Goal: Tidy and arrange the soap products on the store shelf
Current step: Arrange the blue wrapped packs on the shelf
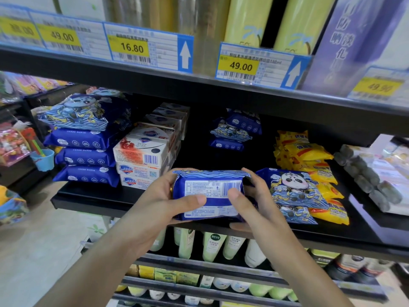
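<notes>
At the shelf's left a stack of blue packs [85,156] is sitting beside white soap boxes [141,160]. The left hand [159,196] and right hand [250,196] are each gripping an end of a blue soap pack [210,193], thumbs across its label, above the shelf [93,196] edge. It is probably best turned panda-side up like the pack [292,191] to the right, then laid squarely with its kind.

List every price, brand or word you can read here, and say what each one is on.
"16.80": yellow price tag on the upper shelf edge.
"49.00": price tag further right, its top line ending "150ml".
"49.00": price tag to the left.
"49.90": blurred tag at far right.
"Safeguard": white soap boxes.
Blue pack held in both hands: print too small to read.
</notes>
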Demonstrator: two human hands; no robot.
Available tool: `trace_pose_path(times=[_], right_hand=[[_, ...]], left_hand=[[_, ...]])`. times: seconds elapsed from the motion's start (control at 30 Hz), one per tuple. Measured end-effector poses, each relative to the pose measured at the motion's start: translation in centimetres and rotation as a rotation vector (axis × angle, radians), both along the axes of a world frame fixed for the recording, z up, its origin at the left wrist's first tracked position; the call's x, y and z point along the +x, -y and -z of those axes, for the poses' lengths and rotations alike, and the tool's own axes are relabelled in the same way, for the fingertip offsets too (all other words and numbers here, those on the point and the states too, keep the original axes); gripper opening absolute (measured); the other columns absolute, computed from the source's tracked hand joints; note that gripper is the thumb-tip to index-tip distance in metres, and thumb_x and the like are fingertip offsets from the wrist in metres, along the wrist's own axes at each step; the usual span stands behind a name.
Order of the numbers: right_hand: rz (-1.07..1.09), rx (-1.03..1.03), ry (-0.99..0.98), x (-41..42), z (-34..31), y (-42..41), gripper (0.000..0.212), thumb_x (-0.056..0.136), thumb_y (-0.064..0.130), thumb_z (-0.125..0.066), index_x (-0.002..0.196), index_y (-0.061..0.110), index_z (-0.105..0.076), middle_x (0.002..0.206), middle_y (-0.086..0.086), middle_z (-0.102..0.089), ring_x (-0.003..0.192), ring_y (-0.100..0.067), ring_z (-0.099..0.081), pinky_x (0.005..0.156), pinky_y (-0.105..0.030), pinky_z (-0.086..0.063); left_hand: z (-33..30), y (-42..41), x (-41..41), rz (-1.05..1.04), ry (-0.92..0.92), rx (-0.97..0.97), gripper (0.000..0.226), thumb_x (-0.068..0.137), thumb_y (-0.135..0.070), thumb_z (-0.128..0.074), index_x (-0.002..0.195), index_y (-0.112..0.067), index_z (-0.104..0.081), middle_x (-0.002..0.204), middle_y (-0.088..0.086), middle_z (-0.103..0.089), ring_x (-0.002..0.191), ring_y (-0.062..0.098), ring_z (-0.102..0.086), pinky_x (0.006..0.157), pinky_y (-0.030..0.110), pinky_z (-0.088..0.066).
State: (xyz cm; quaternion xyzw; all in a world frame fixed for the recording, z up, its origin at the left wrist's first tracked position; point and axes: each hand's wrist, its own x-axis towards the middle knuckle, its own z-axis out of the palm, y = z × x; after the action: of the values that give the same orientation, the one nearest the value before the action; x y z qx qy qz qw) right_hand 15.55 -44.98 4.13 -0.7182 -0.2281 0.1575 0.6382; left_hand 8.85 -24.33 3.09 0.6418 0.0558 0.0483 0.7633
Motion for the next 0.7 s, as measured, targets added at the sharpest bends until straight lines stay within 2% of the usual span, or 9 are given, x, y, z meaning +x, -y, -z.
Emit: trace_pose_path(times=[0.07,0.13,0.23,0.3,0.37,0.43,0.57,0.67,0.7], right_hand=[[0.033,-0.022,-0.078,0.1,-0.3,-0.1,0.072,0.068,0.085,-0.059,0.134,0.059,-0.048,0.121,0.025,-0.067,0.098,-0.010,-0.075,0.084,-0.043,-0.064],[0.055,-0.008,-0.183,0.2,-0.7,-0.1,0.066,0.066,0.088,-0.058,0.123,0.054,-0.061,0.115,0.020,-0.072,0.093,-0.020,-0.077,0.079,-0.048,-0.065],[0.025,0.024,-0.370,0.3,-1.5,-0.3,0.063,0.067,0.089,-0.060,0.110,0.045,-0.075,0.113,0.007,-0.076,0.089,-0.030,-0.077,0.067,-0.043,-0.063],[-0.028,0.048,-0.459,0.5,-1.7,-0.2,0.067,0.072,0.088,-0.062,0.112,0.036,-0.077,0.115,-0.005,-0.077,0.084,-0.031,-0.074,0.058,-0.037,-0.059],[-0.068,0.068,-0.524,0.9,-1.8,-0.2,0.076,0.077,0.084,-0.061,0.125,0.025,-0.071,0.116,-0.014,-0.076,0.082,-0.031,-0.073,0.055,-0.034,-0.058],[-0.070,0.091,-0.557,1.0,-1.7,-0.1,0.077,0.078,0.077,-0.063,0.130,0.019,-0.067,0.114,-0.018,-0.076,0.081,-0.031,-0.073,0.055,-0.034,-0.060],[-0.037,0.125,-0.513,1.6,-1.6,-0.6,0.054,0.079,0.051,-0.075,0.119,0.015,-0.075,0.109,-0.017,-0.078,0.080,-0.027,-0.077,0.056,-0.029,-0.060],[0.002,0.019,-0.446,1.7,-1.6,-1.2,0.029,0.097,0.023,-0.065,0.123,0.010,-0.073,0.094,-0.007,-0.077,0.062,-0.011,-0.075,0.050,-0.019,-0.056],[0.051,0.032,-0.441,1.9,-1.5,-1.4,0.023,0.098,0.018,-0.064,0.117,0.012,-0.075,0.090,-0.005,-0.079,0.063,-0.013,-0.076,0.049,-0.021,-0.057]], left_hand=[[0.0,-0.1,0.0,-0.012,0.056,-0.021,0.058,0.075,-0.014,-0.083,0.128,-0.024,-0.062,0.122,0.005,-0.077,0.111,0.024,-0.074,0.083,0.028,-0.061],[-0.1,-0.1,0.0,-0.008,0.115,-0.017,0.056,0.074,-0.006,-0.082,0.125,-0.022,-0.066,0.122,0.010,-0.076,0.112,0.027,-0.074,0.088,0.028,-0.060],[-0.3,0.1,0.0,0.008,0.187,0.077,0.052,0.075,-0.004,-0.083,0.118,-0.027,-0.069,0.120,0.010,-0.076,0.111,0.028,-0.074,0.091,0.029,-0.060],[-0.3,0.2,-0.1,0.019,0.231,0.170,0.050,0.077,-0.002,-0.084,0.117,-0.028,-0.069,0.118,0.008,-0.076,0.108,0.026,-0.074,0.090,0.027,-0.059],[-0.3,0.5,-0.2,0.028,0.280,0.284,0.050,0.080,0.003,-0.084,0.117,-0.027,-0.069,0.117,0.005,-0.075,0.106,0.021,-0.073,0.090,0.025,-0.057],[-0.2,0.7,-0.3,0.027,0.318,0.394,0.048,0.083,0.001,-0.083,0.118,-0.028,-0.069,0.118,0.000,-0.074,0.107,0.016,-0.071,0.089,0.021,-0.055],[0.1,0.8,-0.4,-0.008,0.357,0.438,0.048,0.082,-0.007,-0.081,0.120,-0.033,-0.068,0.127,-0.006,-0.071,0.115,0.016,-0.068,0.092,0.020,-0.053],[0.3,0.7,-0.3,-0.013,0.364,0.450,0.056,0.083,-0.003,-0.080,0.127,-0.035,-0.066,0.139,-0.012,-0.064,0.127,0.011,-0.062,0.098,0.018,-0.049],[0.6,0.5,-0.4,-0.017,0.352,0.452,0.063,0.084,0.001,-0.078,0.132,-0.037,-0.063,0.141,-0.012,-0.061,0.129,0.011,-0.060,0.100,0.018,-0.049]])
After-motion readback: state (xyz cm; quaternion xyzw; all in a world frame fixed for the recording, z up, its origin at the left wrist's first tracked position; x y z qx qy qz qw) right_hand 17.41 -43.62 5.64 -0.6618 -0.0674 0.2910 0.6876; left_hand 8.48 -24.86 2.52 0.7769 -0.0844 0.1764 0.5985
